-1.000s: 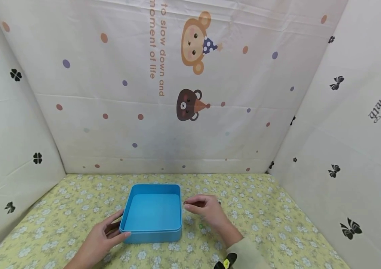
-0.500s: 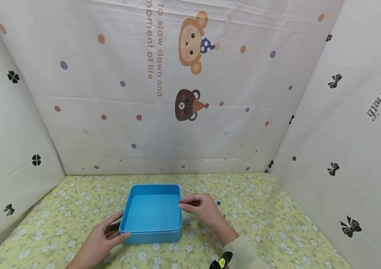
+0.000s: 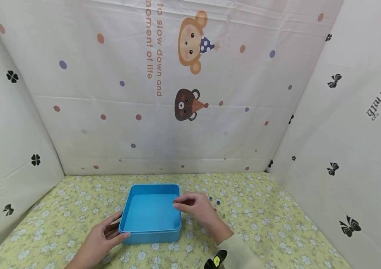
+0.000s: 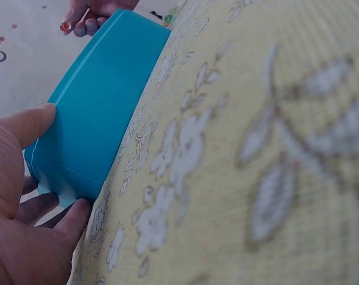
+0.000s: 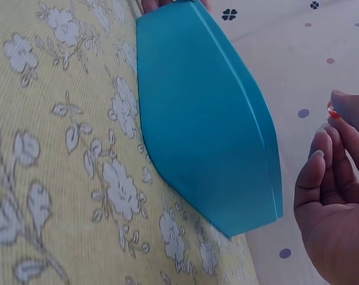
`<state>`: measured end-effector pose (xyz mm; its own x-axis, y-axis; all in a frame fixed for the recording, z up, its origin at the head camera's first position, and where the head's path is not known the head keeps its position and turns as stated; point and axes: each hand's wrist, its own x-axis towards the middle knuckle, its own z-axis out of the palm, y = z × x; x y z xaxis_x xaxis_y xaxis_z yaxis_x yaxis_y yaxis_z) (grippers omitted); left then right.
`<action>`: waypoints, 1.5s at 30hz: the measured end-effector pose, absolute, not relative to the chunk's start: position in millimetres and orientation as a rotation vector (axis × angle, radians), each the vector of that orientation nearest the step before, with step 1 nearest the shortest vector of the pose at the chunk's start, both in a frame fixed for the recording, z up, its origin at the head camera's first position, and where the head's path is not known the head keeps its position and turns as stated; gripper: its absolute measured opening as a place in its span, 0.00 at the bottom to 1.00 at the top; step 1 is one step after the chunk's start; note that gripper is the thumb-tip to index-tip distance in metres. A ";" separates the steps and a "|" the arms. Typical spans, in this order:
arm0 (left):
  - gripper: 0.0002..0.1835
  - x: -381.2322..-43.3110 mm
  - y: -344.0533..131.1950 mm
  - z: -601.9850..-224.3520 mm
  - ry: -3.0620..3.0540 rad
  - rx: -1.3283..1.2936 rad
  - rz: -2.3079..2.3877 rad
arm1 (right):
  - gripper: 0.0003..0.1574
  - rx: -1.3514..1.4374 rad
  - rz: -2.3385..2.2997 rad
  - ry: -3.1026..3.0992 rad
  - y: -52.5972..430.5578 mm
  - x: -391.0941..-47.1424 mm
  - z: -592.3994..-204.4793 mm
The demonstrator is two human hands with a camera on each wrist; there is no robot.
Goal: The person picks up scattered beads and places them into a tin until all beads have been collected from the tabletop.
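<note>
A square, open-topped blue box (image 3: 152, 213) stands on the table in the head view. My left hand (image 3: 96, 241) holds its near left corner, thumb at the rim and fingers against the side, as the left wrist view shows. Over the box's right rim, my right hand (image 3: 198, 210) pinches a small, glassy red-orange marble (image 5: 333, 110) between thumb and forefinger. The same marble (image 4: 65, 26) shows at the fingertips in the left wrist view. The right hand's other fingers are loosely curled.
Several small marbles lie right of the right hand, among them a blue one (image 3: 218, 202) and another blue one (image 3: 210, 198). A yellow floral cloth (image 3: 261, 224) covers the table. Printed white fabric walls (image 3: 163, 130) stand behind and at both sides.
My right hand has moved left with the marble, from beside the box to over its right rim. Marbles behind that hand have come into view. The left hand has kept its hold.
</note>
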<state>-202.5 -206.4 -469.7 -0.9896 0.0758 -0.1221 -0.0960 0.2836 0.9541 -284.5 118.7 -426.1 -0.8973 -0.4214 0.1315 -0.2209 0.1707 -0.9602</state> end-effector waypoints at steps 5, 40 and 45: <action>0.46 -202.1 -206.5 -468.6 2.397 -0.016 1.800 | 0.21 -0.629 -1.805 2.281 112.5 -285.4 -425.7; 0.46 -202.6 -206.2 -469.7 2.408 -0.021 1.791 | 0.10 -0.759 -1.700 2.292 71.5 -287.4 -420.2; 0.46 -202.3 -205.5 -469.5 2.409 -0.025 1.788 | 0.10 -0.770 -1.697 2.280 65.6 -288.8 -421.9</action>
